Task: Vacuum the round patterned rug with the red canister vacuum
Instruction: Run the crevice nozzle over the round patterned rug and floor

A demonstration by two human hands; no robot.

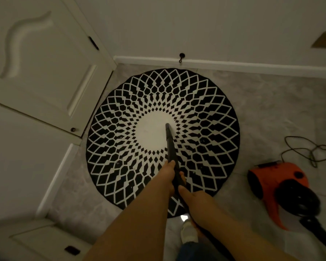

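Note:
A round black-and-white patterned rug lies on the grey floor in the middle of the view. Both hands grip a black vacuum nozzle tube whose tip rests on the rug's white centre. My left hand holds the tube further up, my right hand just behind it. The red canister vacuum sits on the floor to the right of the rug, with its black hose running toward the lower right.
White doors stand at the left, one edge close to the rug. A white skirting board runs along the far wall with a black door stop. The vacuum's cord lies looped on the floor at the right. My shoe is below the rug.

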